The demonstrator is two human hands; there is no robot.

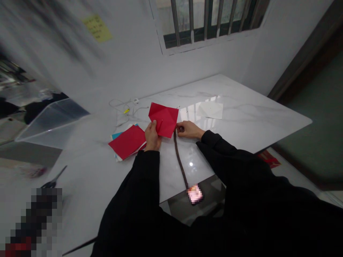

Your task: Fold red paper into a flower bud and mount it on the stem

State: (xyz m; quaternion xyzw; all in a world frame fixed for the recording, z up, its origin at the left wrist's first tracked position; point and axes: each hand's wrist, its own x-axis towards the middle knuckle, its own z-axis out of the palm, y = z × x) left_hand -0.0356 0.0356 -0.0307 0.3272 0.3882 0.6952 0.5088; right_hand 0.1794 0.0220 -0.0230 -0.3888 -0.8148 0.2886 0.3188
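Note:
A folded red sheet of paper (164, 117) is pinched in my left hand (152, 136), thumb on top and a raised fold or slit near the thumb. At the paper's right edge, my right hand (190, 130) is closed, with curled fingers at the upper end of a long brown cord (179, 155). A dark round bit of it shows between the fingers. The cord runs down past the table's front edge to a small blurred-out item (195, 193). Left of my left hand lies another red paper (128, 141) on a pile with blue and white sheets.
The white marble-look table (249, 117) carries a white paper (210, 110) and a white cable (118, 112) by the wall. To the left are scissors (55, 180) and a clear plastic box (53, 121). A yellow note (98, 28) and a barred window are on the wall.

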